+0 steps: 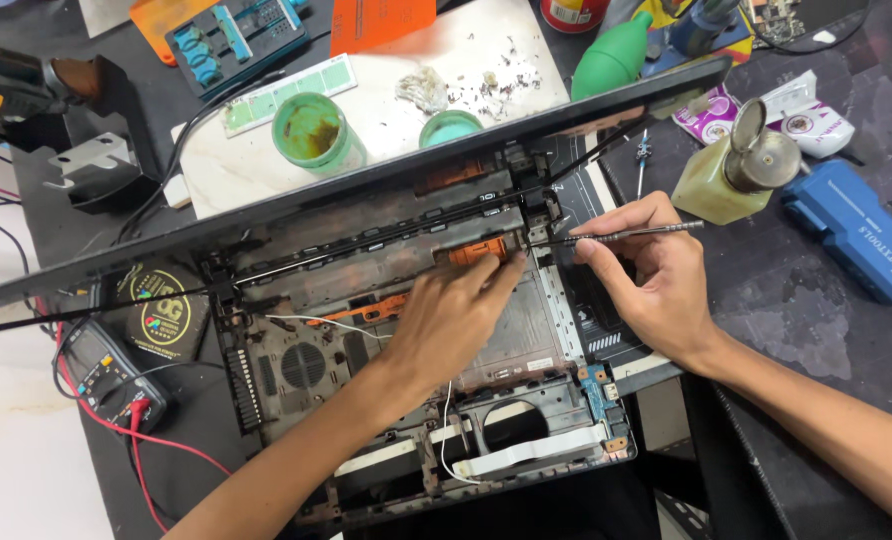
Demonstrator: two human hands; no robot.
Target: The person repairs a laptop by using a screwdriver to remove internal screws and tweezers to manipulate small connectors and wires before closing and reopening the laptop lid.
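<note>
An opened laptop base (306,370) lies on the bench with its inner frame bared and its dark lid (266,215) tilted up behind it. My left hand (451,315) rests on the base, fingertips pressing an orange part (471,255) near the right hinge (531,205). My right hand (646,280) pinches a thin metal pry tool (631,234) like a pen. The tool's tip points left and touches the frame just beside the orange part. A white flat cable (526,452) and a small blue board (601,390) sit at the base's near right corner.
A multimeter (111,375) with red leads sits at the left. Two green cups (311,130) stand on a white slab behind the lid. A yellowish pump bottle (731,175), a blue tool case (856,235) and a green air blower (611,55) are at the right.
</note>
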